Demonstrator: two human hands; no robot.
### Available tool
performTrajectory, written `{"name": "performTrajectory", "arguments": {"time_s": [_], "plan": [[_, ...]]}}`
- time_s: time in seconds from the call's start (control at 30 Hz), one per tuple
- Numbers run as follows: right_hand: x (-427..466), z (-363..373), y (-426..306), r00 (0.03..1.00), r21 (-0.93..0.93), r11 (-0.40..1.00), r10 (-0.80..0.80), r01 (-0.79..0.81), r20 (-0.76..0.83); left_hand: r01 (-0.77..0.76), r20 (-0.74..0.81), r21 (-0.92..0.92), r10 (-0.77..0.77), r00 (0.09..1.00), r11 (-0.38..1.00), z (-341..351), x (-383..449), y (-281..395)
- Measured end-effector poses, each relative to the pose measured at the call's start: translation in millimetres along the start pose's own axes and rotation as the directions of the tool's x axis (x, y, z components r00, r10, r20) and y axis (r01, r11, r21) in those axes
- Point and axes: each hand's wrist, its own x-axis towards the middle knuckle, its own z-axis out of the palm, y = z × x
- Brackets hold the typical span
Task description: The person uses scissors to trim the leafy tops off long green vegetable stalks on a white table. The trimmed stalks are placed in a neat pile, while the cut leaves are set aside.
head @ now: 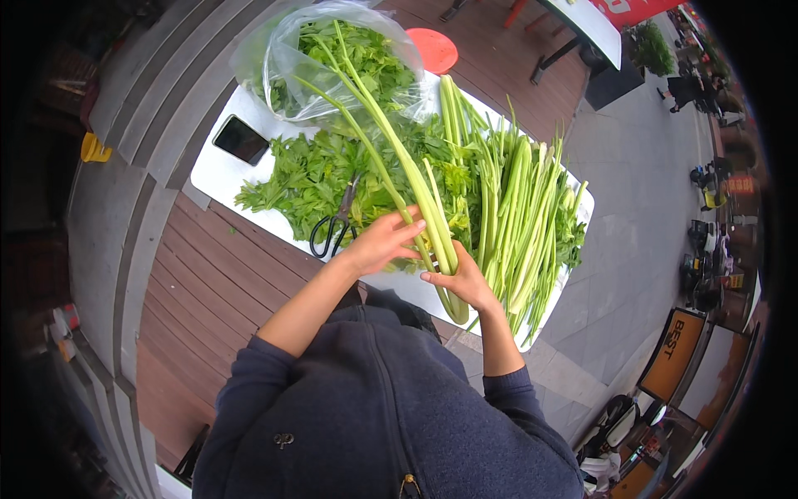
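Observation:
Several long celery stalks (pixel 405 156), their leaves stripped, slant across the white table in both hands. My right hand (pixel 460 279) is closed around the stalks near their thick base. My left hand (pixel 393 240) touches one stalk on its left side, fingers spread; whether it grips it cannot be told. Black-handled scissors (pixel 336 227) lie among cut celery leaves (pixel 312 174) left of my left hand. A pile of bare stalks (pixel 520 218) lies to the right. At the table's far side, a clear plastic bag (pixel 280 75) holds leaves.
A smartphone (pixel 241 140) lies on the left part of the white table (pixel 206 168). Beyond the table is a red round stool (pixel 432 51). Grey steps (pixel 156 118) rise at the left; another table (pixel 592 28) stands at the far right.

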Motion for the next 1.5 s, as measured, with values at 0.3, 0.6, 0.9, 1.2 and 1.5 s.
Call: {"name": "performTrajectory", "arguments": {"time_s": [0.3,0.6,0.9,1.2,1.5], "plan": [[-7.4,17.3,2.4,0.991,0.485,0.872,0.112,-0.061,-0.076,-0.025,0.034,0.142,0.021,0.999,0.990,-2.8,-9.2,23.2],[-6.2,40.3,0.1,0.988,0.458,0.889,0.060,0.012,-0.142,-0.037,-0.066,0.192,0.050,0.997,0.981,-14.3,-14.5,10.0],[-7.1,54.1,-17.8,0.943,0.333,0.928,-0.050,0.166,-0.329,-0.238,-0.329,0.430,0.396,0.857,0.871,5.3,-23.6,13.7],[-5.8,53.3,-13.6,0.968,0.492,0.869,0.073,0.056,-0.240,-0.278,0.193,0.961,0.738,0.647,-0.007,23.9,-39.9,0.7],[-3.6,43.5,-0.9,0.987,0.709,0.705,0.113,0.001,-0.114,-0.136,-0.132,0.706,0.317,0.939,0.695,18.8,-35.7,-7.5]]}}
